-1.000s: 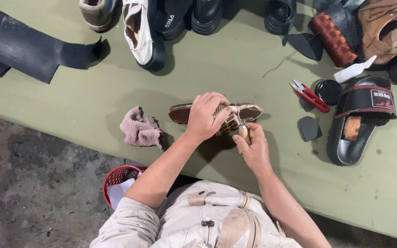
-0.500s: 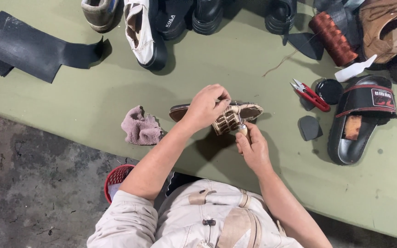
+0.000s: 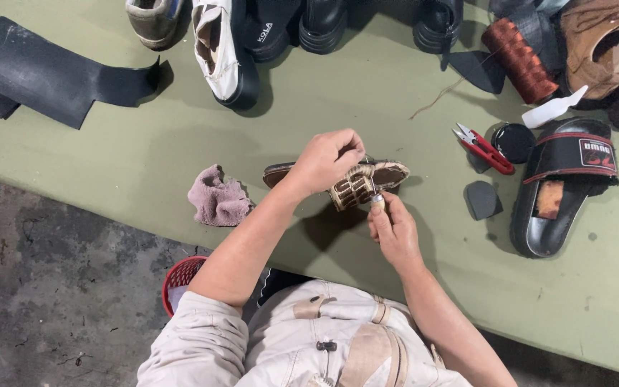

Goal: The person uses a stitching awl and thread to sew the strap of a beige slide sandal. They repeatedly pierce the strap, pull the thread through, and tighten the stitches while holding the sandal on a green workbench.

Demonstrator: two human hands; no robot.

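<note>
A sheet of black rubber (image 3: 37,72) lies flat at the far left of the green worktop (image 3: 180,150). Below the worktop edge, part of a red basket (image 3: 179,276) shows on the concrete floor (image 3: 51,287). A crumpled pink rag (image 3: 216,197) rests on the worktop, near the left forearm but apart from it.

Along the far edge stands a row of shoes, among them a white and black shoe (image 3: 216,46) lying on its side.

The brown woven sandal (image 3: 356,183) sits at the centre of the worktop, held slightly above or on the surface; which cannot be told. The left hand (image 3: 327,161) covers the heel half of the sandal, its fingers closed and pinched above the woven strap. The right hand (image 3: 394,229) is just below the sandal, its fingers closed around a small wooden-handled awl (image 3: 376,201) whose tip meets the strap.

To the right, a dark grey heel piece (image 3: 481,199) lies on the worktop. Red thread snips (image 3: 485,148) lie beside a round black tin (image 3: 514,142). A spool of rust-brown thread (image 3: 519,49) lies near the far edge. A black slide sandal (image 3: 557,186) lies at the right, sole down, well apart from both hands.
</note>
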